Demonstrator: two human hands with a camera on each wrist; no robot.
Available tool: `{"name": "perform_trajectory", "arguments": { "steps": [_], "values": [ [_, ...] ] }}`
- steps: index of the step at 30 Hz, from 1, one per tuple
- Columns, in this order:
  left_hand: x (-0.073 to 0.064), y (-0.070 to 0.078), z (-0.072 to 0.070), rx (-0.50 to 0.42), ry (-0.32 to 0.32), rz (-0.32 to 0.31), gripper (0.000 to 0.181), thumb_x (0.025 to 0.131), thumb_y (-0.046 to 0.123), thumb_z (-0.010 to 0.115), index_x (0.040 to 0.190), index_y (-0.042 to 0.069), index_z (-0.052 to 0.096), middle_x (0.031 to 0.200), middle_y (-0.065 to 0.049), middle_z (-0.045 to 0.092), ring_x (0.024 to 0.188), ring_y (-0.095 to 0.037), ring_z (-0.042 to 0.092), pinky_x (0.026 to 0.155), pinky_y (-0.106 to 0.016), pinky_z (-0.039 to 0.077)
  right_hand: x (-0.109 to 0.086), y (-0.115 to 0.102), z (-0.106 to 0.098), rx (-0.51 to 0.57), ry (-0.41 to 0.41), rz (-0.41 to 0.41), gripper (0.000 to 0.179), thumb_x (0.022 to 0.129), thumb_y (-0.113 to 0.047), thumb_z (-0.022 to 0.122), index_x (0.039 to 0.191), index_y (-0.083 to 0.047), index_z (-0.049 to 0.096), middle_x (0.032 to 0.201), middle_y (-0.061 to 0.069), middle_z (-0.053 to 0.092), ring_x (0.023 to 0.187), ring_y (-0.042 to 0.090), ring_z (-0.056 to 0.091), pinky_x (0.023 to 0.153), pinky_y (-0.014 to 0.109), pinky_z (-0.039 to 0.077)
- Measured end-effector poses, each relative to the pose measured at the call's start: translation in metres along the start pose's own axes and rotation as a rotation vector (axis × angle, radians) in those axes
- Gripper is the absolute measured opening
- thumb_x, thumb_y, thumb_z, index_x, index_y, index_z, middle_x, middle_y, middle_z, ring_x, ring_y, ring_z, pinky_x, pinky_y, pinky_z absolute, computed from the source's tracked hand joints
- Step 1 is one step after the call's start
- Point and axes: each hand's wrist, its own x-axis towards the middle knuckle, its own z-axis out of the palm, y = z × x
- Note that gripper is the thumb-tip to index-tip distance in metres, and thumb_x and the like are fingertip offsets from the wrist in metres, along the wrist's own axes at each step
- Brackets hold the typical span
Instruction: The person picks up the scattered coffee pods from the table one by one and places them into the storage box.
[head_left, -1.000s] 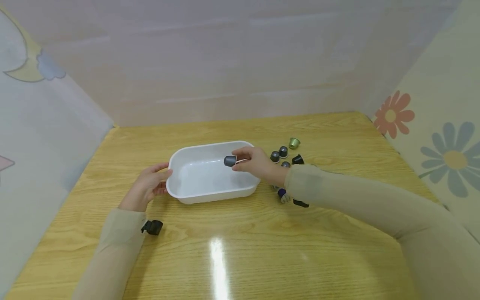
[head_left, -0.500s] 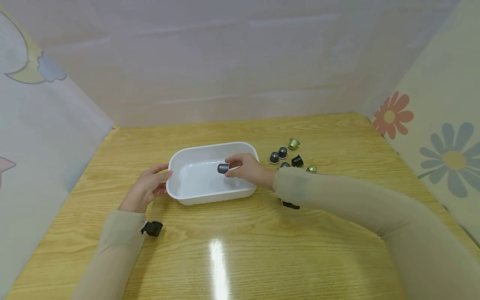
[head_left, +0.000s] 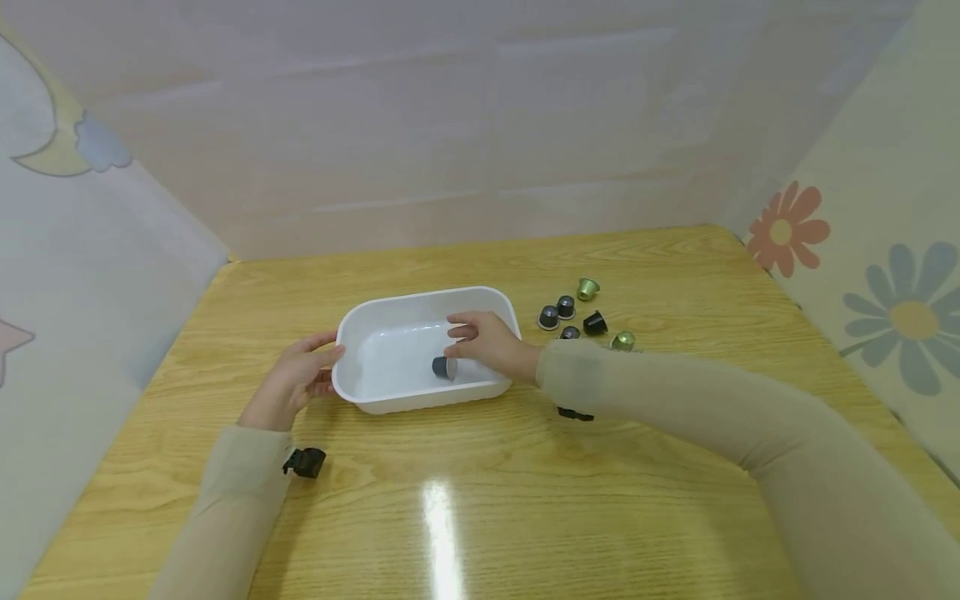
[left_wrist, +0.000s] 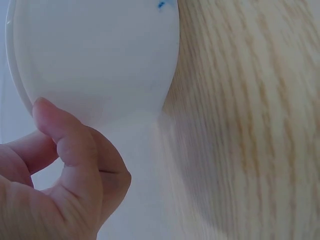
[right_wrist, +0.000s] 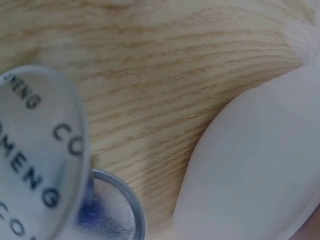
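While my left hand (head_left: 295, 372) pinches the white tray (head_left: 420, 402) at its end, the dark capsule (head_left: 441, 367) lies inside, axis left to right, just below my nearer right hand (head_left: 489, 342), fingers parted (gripping nothing, I judge).

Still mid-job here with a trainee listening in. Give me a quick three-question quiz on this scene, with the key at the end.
1. True or false: the left hand is inside the tub.
2. Multiple choice: in the head view, how many green capsules show outside the tub?
A) one
B) two
C) four
3. Short answer: which hand is over the inside of the tub, nearest the dark capsule in there?

Key:
1. False; it grips the tub's left end from outside.
2. B.
3. The right hand.
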Motion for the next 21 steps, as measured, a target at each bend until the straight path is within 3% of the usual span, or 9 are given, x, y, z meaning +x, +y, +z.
{"name": "perform_trajectory", "arguments": {
  "steps": [8, 15, 21],
  "values": [
    [-0.001, 0.0, -0.001, 0.021, 0.006, 0.0, 0.058, 0.102, 0.016, 0.05, 0.153, 0.003, 0.025, 0.095, -0.004, 0.056, 0.062, -0.009, 0.055, 0.054, -0.02, 0.05, -0.006, -0.002, -0.014, 0.062, 0.032, -0.031, 0.053, 0.093, -0.001, 0.064, 0.141, 0.007, 0.043, 0.132, 0.024, 0.055, 0.121, 0.03, 0.055, 0.097, 0.032, 0.048],
    [-0.003, 0.0, 0.0, 0.037, 0.019, 0.003, 0.056, 0.103, 0.016, 0.05, 0.152, 0.003, 0.027, 0.1, -0.006, 0.054, 0.065, -0.01, 0.056, 0.056, -0.021, 0.051, -0.032, -0.011, -0.04, 0.159, 0.037, -0.017, 0.054, 0.097, -0.005, 0.06, 0.145, 0.003, 0.038, 0.137, 0.021, 0.052, 0.122, 0.029, 0.054, 0.101, 0.037, 0.044],
    [-0.004, -0.001, -0.001, 0.036, 0.014, 0.017, 0.057, 0.103, 0.016, 0.05, 0.153, 0.002, 0.025, 0.097, -0.005, 0.055, 0.063, -0.008, 0.056, 0.055, -0.02, 0.05, -0.051, -0.008, -0.059, 0.145, 0.074, -0.048, 0.052, 0.096, -0.006, 0.061, 0.143, 0.004, 0.041, 0.135, 0.023, 0.053, 0.122, 0.029, 0.054, 0.101, 0.037, 0.045]
  ]
}}
